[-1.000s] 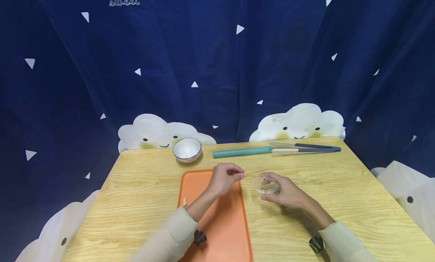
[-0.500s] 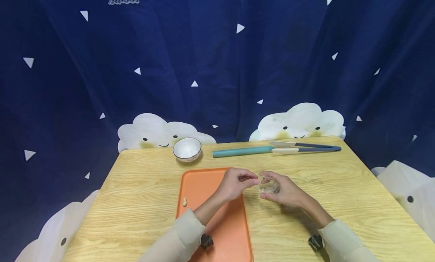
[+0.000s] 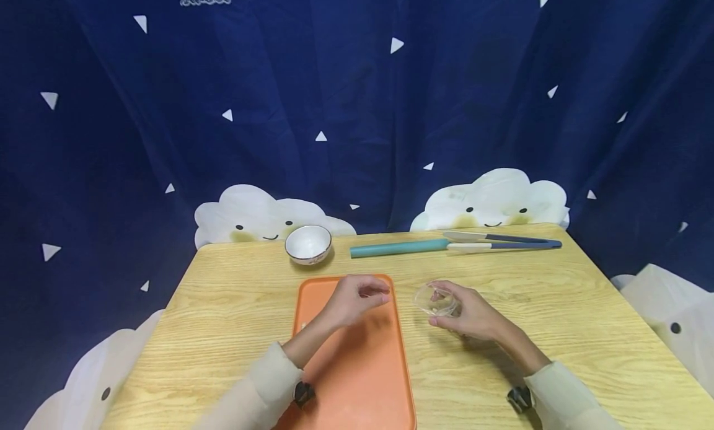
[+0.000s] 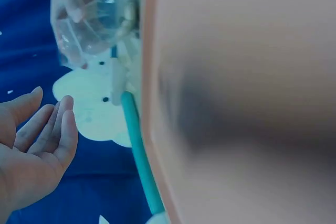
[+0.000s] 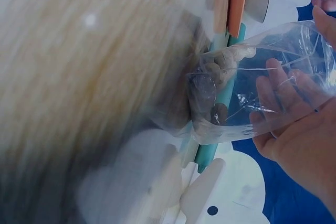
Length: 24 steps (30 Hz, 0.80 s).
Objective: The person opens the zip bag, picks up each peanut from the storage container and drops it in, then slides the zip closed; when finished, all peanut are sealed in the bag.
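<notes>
My left hand (image 3: 356, 301) is over the far part of the orange tray (image 3: 362, 380). Its fingers are loosely bent with nothing between them, as the left wrist view shows. A peanut (image 3: 304, 325) lies near the tray's left edge, partly hidden by the left forearm. To the right of the tray, my right hand (image 3: 474, 313) holds a clear plastic bag (image 3: 426, 301) by its side, thumb and fingers curled around it. The bag's mouth faces the left hand. Several pale peanuts (image 5: 226, 62) are gathered at the bottom of the bag in the right wrist view.
A white bowl (image 3: 308, 244) with a dark rim stands at the back left of the wooden table (image 3: 234, 318). Behind the hands lie a teal rod (image 3: 398, 248) and blue-handled tongs (image 3: 521, 245), end to end. A dark blue curtain (image 3: 357, 95) hangs behind the table.
The left hand carried a small pale piece right to the bag's mouth, then drew back left over the tray with nothing in its fingers. The right hand and bag stayed nearly still.
</notes>
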{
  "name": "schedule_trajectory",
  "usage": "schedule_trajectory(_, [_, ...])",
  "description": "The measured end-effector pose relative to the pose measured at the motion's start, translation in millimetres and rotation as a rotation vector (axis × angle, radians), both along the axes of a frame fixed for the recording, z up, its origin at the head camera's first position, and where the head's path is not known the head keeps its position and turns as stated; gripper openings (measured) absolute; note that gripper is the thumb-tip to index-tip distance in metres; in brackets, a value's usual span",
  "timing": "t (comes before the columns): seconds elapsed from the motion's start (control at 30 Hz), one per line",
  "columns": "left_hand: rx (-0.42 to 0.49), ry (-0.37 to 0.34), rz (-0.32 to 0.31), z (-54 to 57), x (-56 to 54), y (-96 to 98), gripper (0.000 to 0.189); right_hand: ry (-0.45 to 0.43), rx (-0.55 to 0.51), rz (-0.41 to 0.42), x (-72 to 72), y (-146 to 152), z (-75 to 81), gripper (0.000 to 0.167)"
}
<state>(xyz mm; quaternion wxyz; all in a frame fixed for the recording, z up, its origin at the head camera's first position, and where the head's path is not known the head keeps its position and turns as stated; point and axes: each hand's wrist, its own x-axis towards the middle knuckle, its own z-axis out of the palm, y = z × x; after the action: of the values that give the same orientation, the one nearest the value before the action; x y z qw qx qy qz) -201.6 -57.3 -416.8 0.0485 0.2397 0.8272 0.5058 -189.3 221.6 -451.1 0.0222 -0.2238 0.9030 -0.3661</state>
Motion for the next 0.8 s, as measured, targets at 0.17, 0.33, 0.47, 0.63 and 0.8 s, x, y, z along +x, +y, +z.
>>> schedule_trajectory(0.17, [-0.07, 0.01, 0.001, -9.9, 2.1, -22.8, 0.018, -0.001, -0.003, 0.004, 0.4, 0, -0.4, 0.069])
schedule_trajectory(0.33, [-0.092, 0.008, 0.022, -16.8, 1.9, -54.3, 0.019, -0.001, 0.001, 0.01, 0.2, 1, -1.9, 0.069])
schedule_trajectory(0.47, [-0.098, -0.027, 0.09, -19.2, -1.2, -79.7, 0.019, 0.023, 0.011, 0.009, 0.7, 3, -1.8, 0.068])
schedule_trajectory(0.63, [-0.134, -0.091, 0.152, -24.2, -1.5, -100.4, 0.018, 0.037, 0.01, 0.003, 2.6, 5, -1.6, 0.067])
schedule_trajectory(0.8, [-0.249, -0.083, 0.198, -31.2, 2.3, -111.0, 0.012, 0.037, -0.002, 0.004, 3.5, 5, -3.2, 0.066])
